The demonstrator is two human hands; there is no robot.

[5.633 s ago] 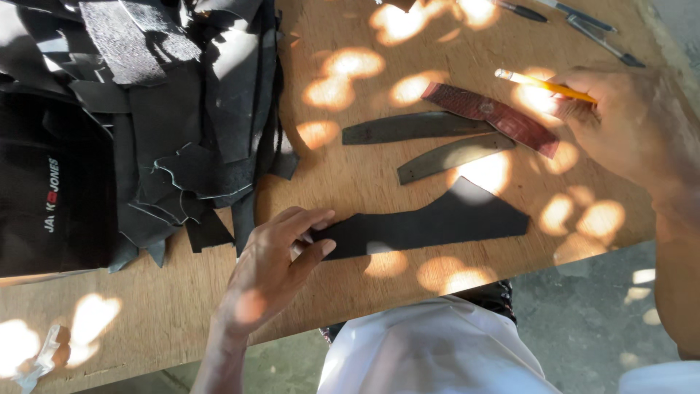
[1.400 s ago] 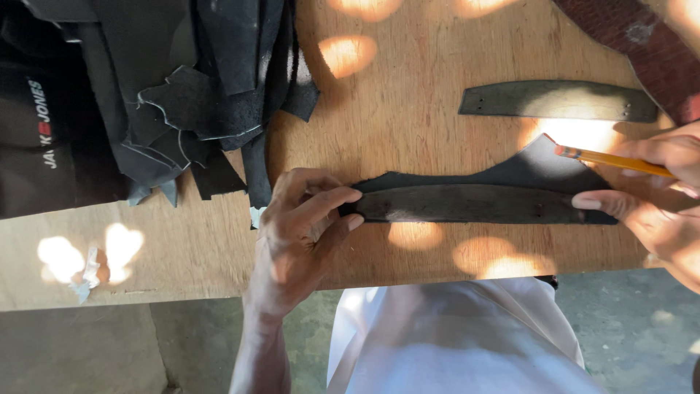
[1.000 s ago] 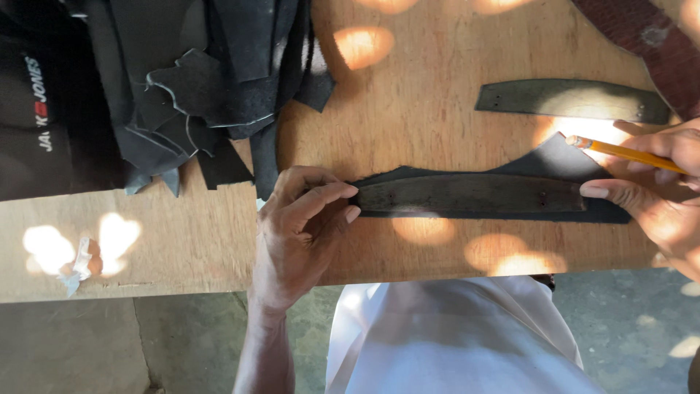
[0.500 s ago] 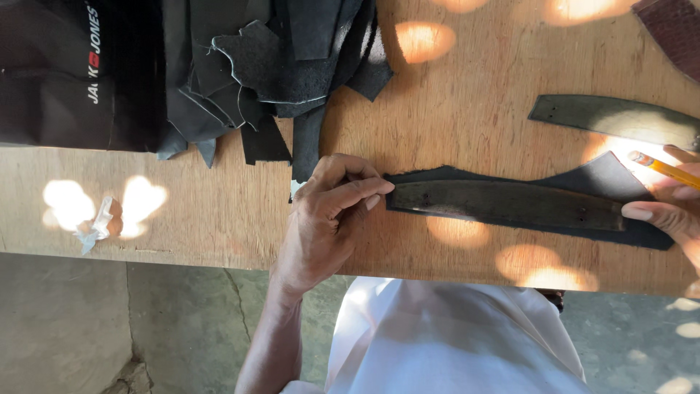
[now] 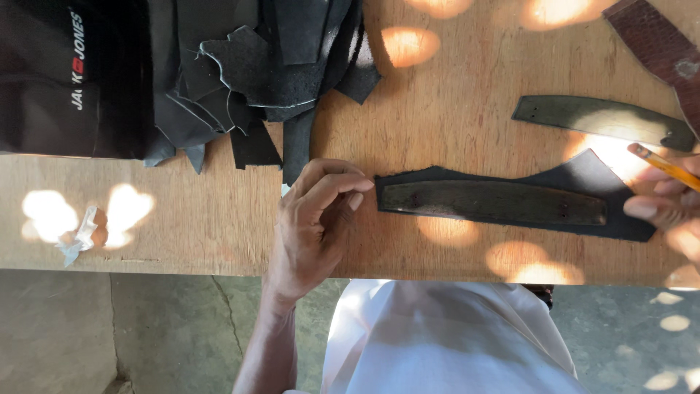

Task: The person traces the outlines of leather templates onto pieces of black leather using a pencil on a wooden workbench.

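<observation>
Black leather lies flat on the wooden table point(image 5: 467, 80), a long dark leather piece point(image 5: 583, 182) with a narrow grey-brown template strip point(image 5: 492, 202) resting on top of it. Both run with their long axis across the table, left to right before the person, the pointed end of the leather toward the left hand point(image 5: 313, 226). That hand sits just beside this end, its fingers loosely curled and gripping nothing, the forefinger tip almost at the leather's tip. At the far end, the right hand point(image 5: 667, 211) is cut off by the frame edge; it pinches a yellow pencil point(image 5: 667, 166) whose tip points at the raised corner of the leather, while a finger presses near the strip's end.

Beyond lies a second dark strip point(image 5: 601, 120), also lengthwise, and a reddish-brown strap point(image 5: 652, 44) angled toward the corner. A heap of black leather offcuts point(image 5: 262, 73) spills beside a black bag point(image 5: 65, 73); what the bag holds cannot be seen. A crumpled scrap of paper point(image 5: 76, 237) sits near the table edge.
</observation>
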